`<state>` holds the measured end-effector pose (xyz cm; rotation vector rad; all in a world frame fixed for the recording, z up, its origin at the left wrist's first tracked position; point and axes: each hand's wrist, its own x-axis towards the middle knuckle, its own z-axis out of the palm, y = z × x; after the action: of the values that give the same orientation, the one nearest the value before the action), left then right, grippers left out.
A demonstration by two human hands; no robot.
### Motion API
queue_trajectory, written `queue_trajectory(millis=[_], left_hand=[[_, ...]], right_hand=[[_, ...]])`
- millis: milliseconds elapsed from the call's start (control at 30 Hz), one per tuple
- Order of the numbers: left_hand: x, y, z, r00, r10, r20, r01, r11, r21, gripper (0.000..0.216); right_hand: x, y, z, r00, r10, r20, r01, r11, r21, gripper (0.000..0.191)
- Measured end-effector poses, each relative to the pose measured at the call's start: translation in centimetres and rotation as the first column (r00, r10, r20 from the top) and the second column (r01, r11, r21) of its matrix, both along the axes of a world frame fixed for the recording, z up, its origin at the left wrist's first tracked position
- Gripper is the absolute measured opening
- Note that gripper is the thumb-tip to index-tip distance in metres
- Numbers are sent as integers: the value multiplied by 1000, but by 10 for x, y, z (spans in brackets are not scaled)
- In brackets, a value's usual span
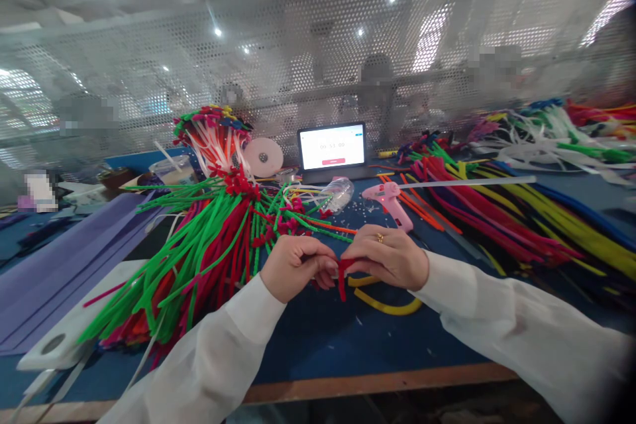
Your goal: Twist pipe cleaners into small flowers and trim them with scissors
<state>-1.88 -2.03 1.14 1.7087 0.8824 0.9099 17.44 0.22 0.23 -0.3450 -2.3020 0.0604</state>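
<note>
Between my two hands, above the blue table, is a short red pipe cleaner (342,281) with one end hanging down. My left hand (298,266) pinches it from the left, fingertips pressed together. From the right, my right hand (385,255), with a gold ring on one finger, pinches the same red piece. The fingers hide its upper part. Just beyond my right hand lies a pink glue gun (392,202) with a long pale glue stick in its back. Yellow pipe cleaner pieces (387,305) rest on the table below my right hand.
A large heap of green and red pipe cleaners (199,252) covers the left side. More bundles (507,212) lie at right. A tablet (332,149) showing a timer stands at the back, beside a white ribbon roll (263,158). A perforated metal screen (308,59) rises behind.
</note>
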Motion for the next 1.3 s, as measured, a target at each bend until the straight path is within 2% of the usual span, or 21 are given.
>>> queue_trajectory(millis=[200,400,633,733,867,933,1033,1133,1300], left_hand=[[0,0,0,1000,-1,-6,1,999,-48,13],[0,-2,3,999,22,-27,-22,1000,19,13],[-1,-3,4,997,43,-62,-38,995,91,14],[-1,-3,3,998,56,-21,-55,997,48,14],[4,-4,-1,990,81,112,-73,994,-78,18],[7,-5,-3,982,81,173,-59,990,-128,20],[12,-7,-4,974,132,185,-111,987,-119,18],[13,-9,-3,964,193,182,-181,980,-81,16],[13,-10,-5,966,184,183,-168,981,-98,17]], right_hand=[[-3,0,0,1000,12,4,-12,997,74,10],[-5,0,-4,998,-6,-55,3,998,-57,5],[-7,-3,-4,998,-28,-61,21,994,-104,3],[-6,-3,-4,997,-46,-62,39,993,-110,6],[-5,-2,-3,990,-100,-96,87,988,-129,6],[-4,-3,-2,983,-137,-123,114,978,-176,7],[-5,-6,1,978,-162,-130,104,925,-365,9],[-7,-9,3,984,-123,-128,27,817,-575,13],[-11,-9,-3,983,-15,-180,-125,664,-737,14]])
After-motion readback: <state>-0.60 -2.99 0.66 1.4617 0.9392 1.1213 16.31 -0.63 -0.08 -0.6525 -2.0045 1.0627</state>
